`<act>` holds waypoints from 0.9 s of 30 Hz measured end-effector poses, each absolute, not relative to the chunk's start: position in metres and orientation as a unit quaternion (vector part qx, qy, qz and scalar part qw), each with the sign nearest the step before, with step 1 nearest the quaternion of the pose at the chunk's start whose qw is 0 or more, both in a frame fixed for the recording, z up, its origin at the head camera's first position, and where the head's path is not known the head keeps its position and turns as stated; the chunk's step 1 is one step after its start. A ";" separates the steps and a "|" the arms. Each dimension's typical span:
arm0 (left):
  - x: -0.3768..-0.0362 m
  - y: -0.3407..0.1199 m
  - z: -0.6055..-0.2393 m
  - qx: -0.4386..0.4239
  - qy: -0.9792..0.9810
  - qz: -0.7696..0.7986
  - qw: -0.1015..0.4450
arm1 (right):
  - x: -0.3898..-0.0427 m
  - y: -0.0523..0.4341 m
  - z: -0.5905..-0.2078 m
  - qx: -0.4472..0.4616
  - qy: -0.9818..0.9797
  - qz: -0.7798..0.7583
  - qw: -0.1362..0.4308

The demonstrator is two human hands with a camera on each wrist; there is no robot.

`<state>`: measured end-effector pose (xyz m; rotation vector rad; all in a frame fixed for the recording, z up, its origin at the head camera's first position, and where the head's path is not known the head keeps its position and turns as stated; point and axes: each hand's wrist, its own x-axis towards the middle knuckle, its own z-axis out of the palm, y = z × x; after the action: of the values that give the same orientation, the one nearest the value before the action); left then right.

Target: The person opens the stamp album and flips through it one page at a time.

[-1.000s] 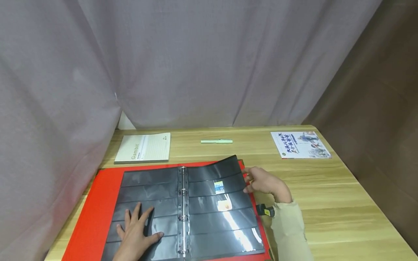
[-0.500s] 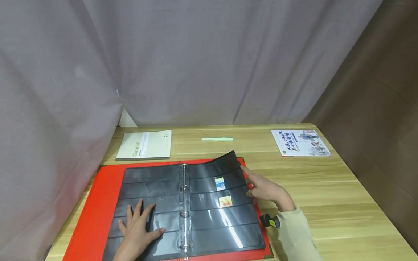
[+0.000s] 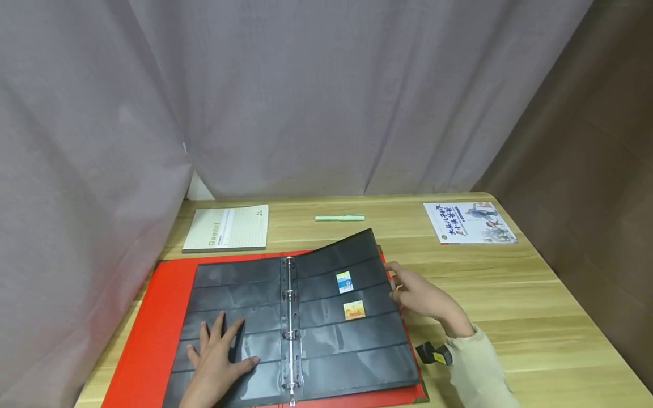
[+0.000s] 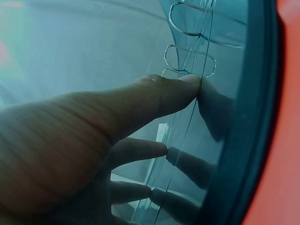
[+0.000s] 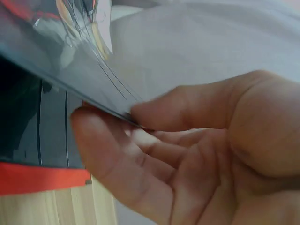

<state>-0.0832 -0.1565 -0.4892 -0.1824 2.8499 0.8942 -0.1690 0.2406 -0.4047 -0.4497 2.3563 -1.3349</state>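
A red binder (image 3: 148,317) lies open on the near left part of the wooden table (image 3: 535,306), its metal rings (image 3: 291,317) running down the middle between black pocket pages. The right-hand page (image 3: 352,323) is lifted along its far right edge, its far corner raised off the cover. The right hand (image 3: 420,294) pinches that edge: in the right wrist view the thumb (image 5: 187,110) lies on top of the sheet and the curled fingers (image 5: 108,150) sit beneath it. The left hand (image 3: 216,360) rests flat on the left-hand page (image 3: 234,300), fingers spread and straight, their tips pressing the glossy plastic in the left wrist view.

The lifted page is divided into horizontal strip pockets. Two stamps sit in them: a blue stamp (image 3: 344,281) in one strip and an orange stamp (image 3: 354,310) in the strip just nearer. The pockets of the left-hand page show nothing inside.

Farther out, one notebook (image 3: 227,228) lies just beyond the binder's far left edge, one pale green pen (image 3: 339,217) lies at the far middle, and one illustrated booklet (image 3: 469,222) lies at the far right, well apart from the binder. Grey curtains (image 3: 306,96) hang behind the table.
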 end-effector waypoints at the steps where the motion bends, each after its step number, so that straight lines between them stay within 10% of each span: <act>1: -0.083 -0.156 -0.489 -0.061 0.950 0.297 0.074 | -0.168 0.240 -0.403 -0.156 0.838 -0.485 0.196; 27: -0.081 -0.154 -0.492 -0.061 0.951 0.298 0.052 | -0.161 0.228 -0.373 -0.157 0.828 -0.506 0.183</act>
<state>-0.0815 -0.1541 -0.4921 -0.1854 2.8927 0.9049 -0.1614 0.2279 -0.3728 -0.4437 2.3362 -1.4275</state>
